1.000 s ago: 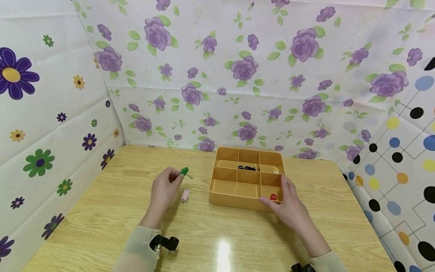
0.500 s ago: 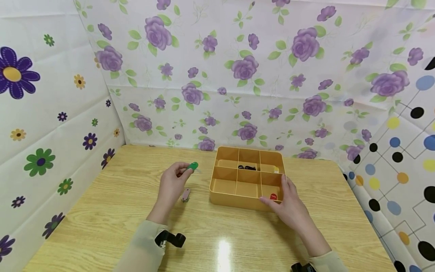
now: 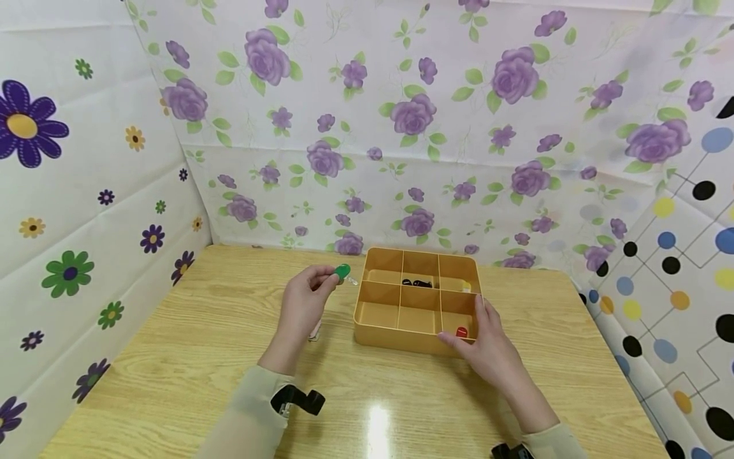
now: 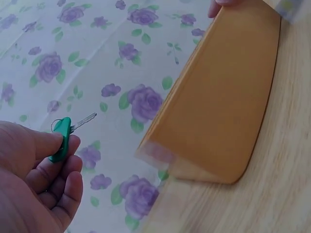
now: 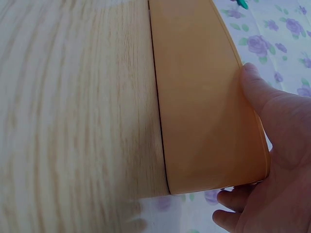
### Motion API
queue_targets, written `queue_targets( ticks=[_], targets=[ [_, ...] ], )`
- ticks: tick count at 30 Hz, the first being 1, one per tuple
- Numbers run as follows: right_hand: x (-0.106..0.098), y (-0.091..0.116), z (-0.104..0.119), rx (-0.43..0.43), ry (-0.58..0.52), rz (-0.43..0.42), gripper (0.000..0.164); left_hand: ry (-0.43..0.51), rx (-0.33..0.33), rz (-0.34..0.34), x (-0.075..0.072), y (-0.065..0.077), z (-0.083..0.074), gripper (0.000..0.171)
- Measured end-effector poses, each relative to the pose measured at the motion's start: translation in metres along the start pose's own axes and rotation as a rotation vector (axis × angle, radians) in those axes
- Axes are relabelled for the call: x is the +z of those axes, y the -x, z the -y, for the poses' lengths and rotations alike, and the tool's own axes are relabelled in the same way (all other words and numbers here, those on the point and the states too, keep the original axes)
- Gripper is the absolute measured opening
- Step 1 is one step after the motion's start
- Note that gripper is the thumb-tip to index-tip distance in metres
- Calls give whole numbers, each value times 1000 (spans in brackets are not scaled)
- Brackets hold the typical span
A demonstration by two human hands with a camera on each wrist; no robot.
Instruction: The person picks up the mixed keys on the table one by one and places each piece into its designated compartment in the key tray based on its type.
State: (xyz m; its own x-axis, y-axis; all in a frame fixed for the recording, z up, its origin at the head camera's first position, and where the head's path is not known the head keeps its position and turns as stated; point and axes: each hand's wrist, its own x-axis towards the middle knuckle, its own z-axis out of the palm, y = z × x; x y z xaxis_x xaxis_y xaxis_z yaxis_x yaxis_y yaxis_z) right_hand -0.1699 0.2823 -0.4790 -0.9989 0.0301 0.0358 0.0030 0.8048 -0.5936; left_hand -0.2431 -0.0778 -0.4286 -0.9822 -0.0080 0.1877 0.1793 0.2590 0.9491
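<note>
My left hand (image 3: 305, 299) pinches a key with a green tag (image 3: 342, 271) between thumb and forefinger, just left of the orange divided box (image 3: 395, 339). In the left wrist view the key's metal blade (image 4: 84, 122) points toward the box, and a thin ring shows at the green tag. With my right hand (image 3: 494, 350) I grip the box's near right corner. The thumb lies on the front rim and the fingers curl round the side, as the right wrist view shows. A pink tag (image 3: 315, 330) lies on the table, partly hidden behind my left wrist.
Inside the box, black items (image 3: 422, 284) lie in the back middle compartment, a yellow one (image 3: 466, 287) at back right, and a red tag (image 3: 461, 332) at front right. The wooden table (image 3: 229, 319) meets flowered cloth (image 3: 344, 159) behind and at the sides.
My left hand has carried the green-tagged key rightward and a little farther back, up to the box's left side. Its wrist now covers part of the pink tag. The right hand stays put.
</note>
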Motion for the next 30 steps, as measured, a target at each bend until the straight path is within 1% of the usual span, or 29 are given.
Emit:
queue_targets(
  ticks=[7,15,18,25,30],
  targets=[
    [2,-2,-2,-3,2,-7,130,23,23,3,13,-3,-14,18],
    [3,-2,-3,-7,1,-10,131,10,53,9,26,-4,-21,16],
    [3,-2,-4,-9,0,-12,131,19,63,15,30,-4,-23,16],
    [2,-1,-4,-11,1,-16,132,40,98,45,41,-4,-31,16],
    [2,-2,-4,-14,3,-18,133,53,110,75,50,-3,-37,15]
  ],
)
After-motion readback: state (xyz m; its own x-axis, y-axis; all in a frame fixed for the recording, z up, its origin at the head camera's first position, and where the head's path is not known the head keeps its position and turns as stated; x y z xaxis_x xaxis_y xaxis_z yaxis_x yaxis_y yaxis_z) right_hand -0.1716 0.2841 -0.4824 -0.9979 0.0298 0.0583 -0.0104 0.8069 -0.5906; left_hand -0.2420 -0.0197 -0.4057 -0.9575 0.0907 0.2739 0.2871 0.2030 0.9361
